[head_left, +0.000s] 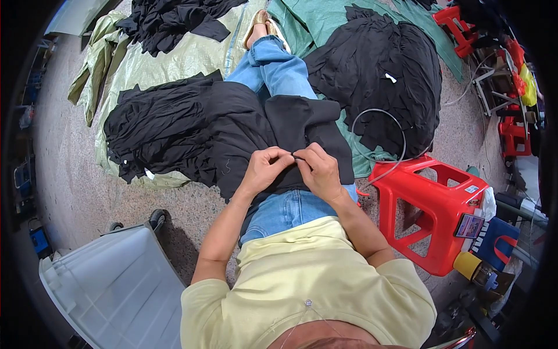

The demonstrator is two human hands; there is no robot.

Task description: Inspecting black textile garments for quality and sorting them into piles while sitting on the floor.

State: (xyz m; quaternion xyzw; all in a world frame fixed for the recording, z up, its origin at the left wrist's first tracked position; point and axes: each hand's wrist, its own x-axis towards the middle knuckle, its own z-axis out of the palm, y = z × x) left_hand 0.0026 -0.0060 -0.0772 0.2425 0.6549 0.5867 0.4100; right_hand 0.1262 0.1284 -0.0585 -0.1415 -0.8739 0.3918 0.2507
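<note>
Black fabric [238,116] lies across my lap and spreads left into a long heap of black garments [157,125]. Over my thighs, my left hand [268,167] and my right hand [319,172] meet, fingertips nearly touching. Both are closed in a pinch on a small bit of the black fabric between them. Whether a thread or tool is in the fingers is too small to tell. A loose pale thread [226,167] rests on the cloth left of my left hand.
Another black garment pile [383,75] sits on green sheeting at the far right, with more black cloth [168,23] at the far left. A red plastic stool [430,209] stands to my right, near a grey hose loop [405,136]. A grey wheeled bin [116,285] is at my left.
</note>
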